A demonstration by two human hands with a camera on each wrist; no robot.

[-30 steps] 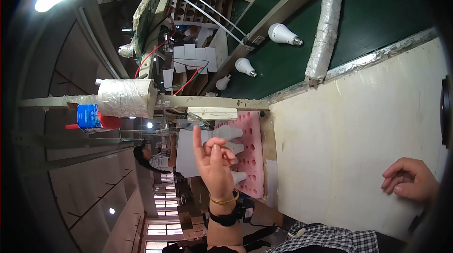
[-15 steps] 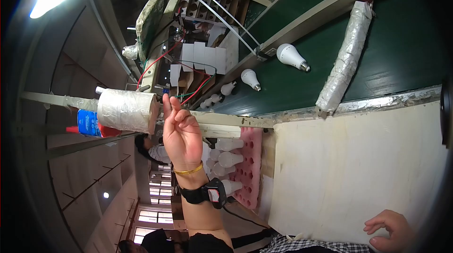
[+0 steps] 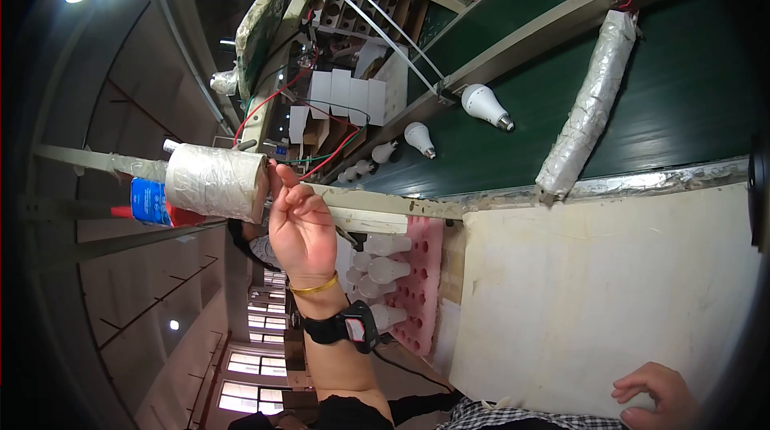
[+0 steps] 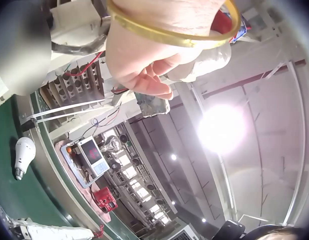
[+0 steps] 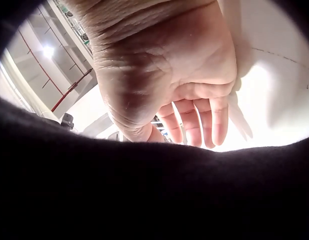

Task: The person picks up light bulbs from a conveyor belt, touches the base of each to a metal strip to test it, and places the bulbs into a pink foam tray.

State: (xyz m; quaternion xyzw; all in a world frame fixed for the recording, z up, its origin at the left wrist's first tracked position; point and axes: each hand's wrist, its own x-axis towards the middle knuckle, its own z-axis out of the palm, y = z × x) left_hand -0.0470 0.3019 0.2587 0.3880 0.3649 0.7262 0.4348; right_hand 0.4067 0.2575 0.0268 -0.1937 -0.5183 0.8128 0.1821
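My left hand (image 3: 305,233) is raised at the left of the workbench, a gold bangle and black strap on its wrist. Its extended fingertips are right at the end of a plastic-wrapped white cylinder (image 3: 212,181) on the frame; the other fingers bend loosely. In the left wrist view, the fingers partly hide behind the hand. Low at the bench's near edge, my right hand (image 3: 659,398) has relaxed, slightly bent fingers and holds nothing. White light bulbs, one large (image 3: 485,105) and one smaller-looking (image 3: 419,139), lie on the green belt (image 3: 674,85).
Several bulbs (image 3: 389,269) stand in a pink foam tray (image 3: 429,269) beside the white work surface (image 3: 593,285). A foil-like wrapped bar (image 3: 589,109) crosses the belt. Red and green wires (image 3: 341,145) hang near the frame. A blue box (image 3: 148,199) sits beyond the cylinder.
My left hand has risen from beside the foam tray to the wrapped cylinder's end. The right hand has shifted toward the bench's near edge in the head view, which has itself moved.
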